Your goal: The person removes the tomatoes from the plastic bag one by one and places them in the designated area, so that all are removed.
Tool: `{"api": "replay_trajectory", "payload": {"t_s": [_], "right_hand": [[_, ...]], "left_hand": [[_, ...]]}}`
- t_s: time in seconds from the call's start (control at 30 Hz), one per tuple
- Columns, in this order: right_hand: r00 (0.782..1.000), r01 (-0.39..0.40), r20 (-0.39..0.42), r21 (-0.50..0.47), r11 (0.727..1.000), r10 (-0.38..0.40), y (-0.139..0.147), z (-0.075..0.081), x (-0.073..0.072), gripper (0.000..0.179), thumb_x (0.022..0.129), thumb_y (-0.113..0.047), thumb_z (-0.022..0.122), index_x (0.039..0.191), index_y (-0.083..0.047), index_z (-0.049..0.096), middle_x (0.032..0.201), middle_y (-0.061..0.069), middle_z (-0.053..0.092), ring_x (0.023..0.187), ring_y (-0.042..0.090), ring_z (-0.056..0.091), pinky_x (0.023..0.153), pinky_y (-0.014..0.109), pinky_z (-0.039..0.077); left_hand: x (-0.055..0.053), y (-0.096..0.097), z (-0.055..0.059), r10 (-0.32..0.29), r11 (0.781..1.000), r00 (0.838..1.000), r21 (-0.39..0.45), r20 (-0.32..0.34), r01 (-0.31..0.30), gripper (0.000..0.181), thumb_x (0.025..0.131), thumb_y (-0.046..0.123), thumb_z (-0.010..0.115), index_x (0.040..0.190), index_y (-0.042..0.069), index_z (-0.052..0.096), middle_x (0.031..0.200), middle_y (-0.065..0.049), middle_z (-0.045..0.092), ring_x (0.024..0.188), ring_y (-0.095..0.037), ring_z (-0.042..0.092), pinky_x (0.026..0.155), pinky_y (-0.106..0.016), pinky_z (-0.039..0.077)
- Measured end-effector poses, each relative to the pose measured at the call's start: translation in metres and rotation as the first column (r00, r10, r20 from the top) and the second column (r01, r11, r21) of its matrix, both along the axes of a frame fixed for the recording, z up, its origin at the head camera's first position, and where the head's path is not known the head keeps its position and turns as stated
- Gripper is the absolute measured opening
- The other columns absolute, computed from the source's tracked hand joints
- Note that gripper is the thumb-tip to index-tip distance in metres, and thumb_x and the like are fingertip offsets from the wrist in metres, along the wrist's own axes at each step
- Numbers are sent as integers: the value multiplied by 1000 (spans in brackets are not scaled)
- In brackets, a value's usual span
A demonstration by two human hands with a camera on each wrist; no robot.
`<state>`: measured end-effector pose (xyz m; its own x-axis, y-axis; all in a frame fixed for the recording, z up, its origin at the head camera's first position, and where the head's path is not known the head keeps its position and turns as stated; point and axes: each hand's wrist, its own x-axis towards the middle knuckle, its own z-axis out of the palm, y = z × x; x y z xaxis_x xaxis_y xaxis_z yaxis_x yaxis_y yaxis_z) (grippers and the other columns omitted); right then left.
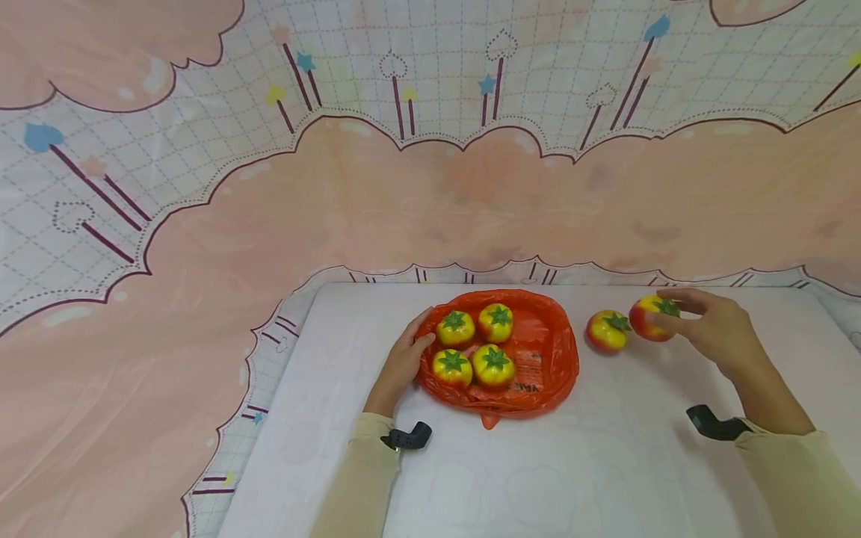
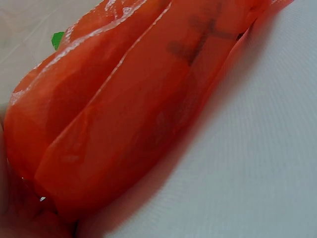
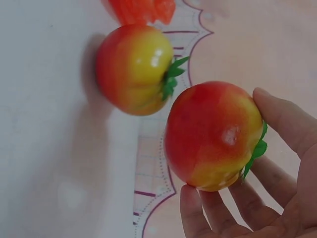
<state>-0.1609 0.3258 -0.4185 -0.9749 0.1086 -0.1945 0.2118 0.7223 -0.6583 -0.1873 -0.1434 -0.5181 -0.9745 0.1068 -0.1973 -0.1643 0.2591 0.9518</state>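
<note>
1. Gripping shiny tomato (image 3: 213, 136) in right hand (image 1: 723, 329), just beside second tomato (image 1: 605, 333).
2. Likely light, hard and slippery; best held round the fat sides.
3. Pinching red plastic bag (image 1: 566, 351) at the rim with left hand (image 1: 402, 362).

Long pale-beige cloth sleeves (image 1: 359, 478), both arms
Stubby, bent black plastic gadget (image 1: 412, 436) poking out at each cuff (image 1: 371, 425), kinda pipe-shaped tbh
</note>
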Motion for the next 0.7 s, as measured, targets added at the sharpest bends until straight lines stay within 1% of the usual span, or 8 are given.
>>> {"api": "replay_trajectory", "payload": {"t_s": [0.2, 0.53, 0.7], "right_hand": [[1000, 11, 22, 5, 1000, -11, 4, -8, 0, 88, 90, -67, 64, 153, -9, 45, 155, 37, 33, 140, 63, 26, 98, 82, 36], [999, 14, 40, 17, 1000, -15, 10, -19, -2, 86, 92, -64, 63, 153, -7, 45, 154, 39, 34, 136, 64, 28, 96, 81, 38], [999, 11, 46, 0, 1000, -11, 11, -25, -4, 84, 93, -62, 64, 153, -6, 44, 154, 39, 33, 136, 64, 27, 97, 81, 38]], "left_hand": [[0, 0, -1, 0, 1000, 1000, 6, -16, 0, 49, 104, 35, 53, 150, 50, 43, 165, 10, 35, 157, -27, 25, 124, -62, 22], [0, 0, -1, 5, 1000, 1000, 5, -12, -4, 48, 104, 36, 53, 149, 52, 43, 164, 13, 36, 156, -24, 26, 125, -61, 23], [0, 0, -1, 3, 1000, 1000, 5, -15, -2, 49, 104, 36, 53, 150, 50, 43, 165, 11, 36, 157, -26, 26, 125, -61, 23]]}}
